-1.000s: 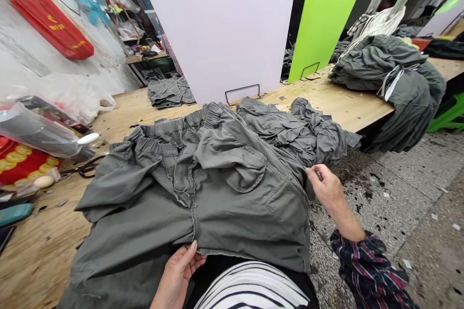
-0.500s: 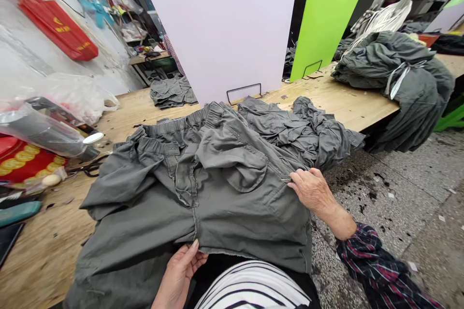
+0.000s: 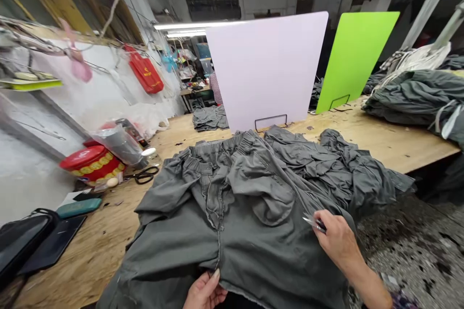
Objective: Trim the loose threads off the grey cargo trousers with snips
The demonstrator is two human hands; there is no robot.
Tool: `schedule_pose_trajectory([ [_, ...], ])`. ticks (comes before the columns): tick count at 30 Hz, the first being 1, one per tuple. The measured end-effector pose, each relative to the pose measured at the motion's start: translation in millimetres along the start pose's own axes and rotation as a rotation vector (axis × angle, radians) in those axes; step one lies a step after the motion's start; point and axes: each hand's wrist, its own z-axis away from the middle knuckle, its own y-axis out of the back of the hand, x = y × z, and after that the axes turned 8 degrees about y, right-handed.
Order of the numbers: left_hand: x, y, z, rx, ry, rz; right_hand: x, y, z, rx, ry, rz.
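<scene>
Workroom table: a wooden table [image 3: 123, 219] runs from near left to far right, with dark scraps on it; 2 upright panels, lilac [image 3: 268, 67] and green [image 3: 358, 58], stand along its far side.
Grey trousers: these [image 3: 268, 256] lie spread at the near middle, gathered waistband far, seemingly inside out, since a pocket bag [image 3: 268, 198] shows.
Left hand: thumb and fingers [image 3: 205, 292] pinch the near end of the centre seam.
Right hand: fingers curl round small snips [image 3: 311, 222] above the right part of the trousers; the hand [image 3: 340, 239] is right of the pocket bag, and blade contact with the cloth cannot be told.
Done: waistband, pocket bag and centre seam look sewn already.
Left: ragged edges show by the fly [image 3: 213, 198], so this piece seems unfinished; how much remains is unclear.
Other garments: a crumpled pile [image 3: 315, 159] lies just beyond, right, and a tied bundle [image 3: 413, 99] far right; whether either is finished cannot be told.
</scene>
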Motion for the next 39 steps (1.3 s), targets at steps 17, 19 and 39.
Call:
schedule_pose_trajectory([
  [17,-1,-0.1,4,0.071,0.011,-0.031,-25,-23,-79,0.002,-0.382,-0.269],
  [19,-1,-0.5,5,0.069,0.004,-0.028,-29,-22,-77,0.008,-0.382,-0.279],
  [39,-1,-0.7,6,0.056,0.009,-0.042,-84,-17,-47,0.185,0.113,-0.115],
])
